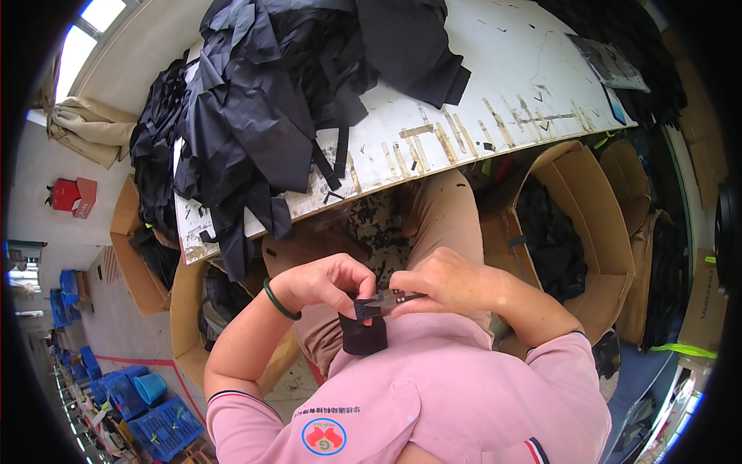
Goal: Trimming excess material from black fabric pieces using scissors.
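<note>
Left hand pinches a limp, light strap; right hand grips snips at its top edge.

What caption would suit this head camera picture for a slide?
Seated at a white worktable heaped with dark fabric, left hand holds a small black fabric piece while right hand works small snips on it.

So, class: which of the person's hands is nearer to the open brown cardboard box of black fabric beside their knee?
Right. The right hand is nearer the cardboard box; the left hand is on its far side.
</note>
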`<act>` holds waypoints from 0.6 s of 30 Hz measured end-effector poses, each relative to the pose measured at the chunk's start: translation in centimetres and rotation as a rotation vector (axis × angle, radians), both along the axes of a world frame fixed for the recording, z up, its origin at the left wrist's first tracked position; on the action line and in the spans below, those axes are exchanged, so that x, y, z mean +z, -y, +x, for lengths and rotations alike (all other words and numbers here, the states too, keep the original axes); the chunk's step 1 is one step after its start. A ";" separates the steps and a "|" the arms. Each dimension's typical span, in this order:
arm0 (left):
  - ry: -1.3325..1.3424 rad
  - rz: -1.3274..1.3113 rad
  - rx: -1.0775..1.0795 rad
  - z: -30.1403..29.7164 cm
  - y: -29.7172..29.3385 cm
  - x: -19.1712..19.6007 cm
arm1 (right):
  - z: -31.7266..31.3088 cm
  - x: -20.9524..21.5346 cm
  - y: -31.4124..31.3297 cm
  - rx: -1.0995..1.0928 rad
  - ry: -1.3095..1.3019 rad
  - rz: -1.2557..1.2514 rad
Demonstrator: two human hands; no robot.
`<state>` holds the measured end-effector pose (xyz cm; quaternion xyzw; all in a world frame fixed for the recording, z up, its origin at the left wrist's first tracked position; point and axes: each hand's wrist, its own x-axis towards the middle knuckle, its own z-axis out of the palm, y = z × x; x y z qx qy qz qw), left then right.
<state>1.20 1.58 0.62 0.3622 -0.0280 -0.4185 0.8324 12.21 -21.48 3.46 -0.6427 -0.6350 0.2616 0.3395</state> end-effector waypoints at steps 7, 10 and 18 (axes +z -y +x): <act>-0.032 0.028 -0.027 0.0 0.3 0.1 | 0.1 0.2 -0.2 0.037 0.003 -0.024; -0.076 0.056 -0.025 0.0 0.6 0.3 | 0.1 0.4 -0.3 0.058 -0.025 -0.045; -0.044 0.063 -0.018 -0.1 0.2 -0.1 | 0.8 0.8 0.1 0.063 -0.044 -0.151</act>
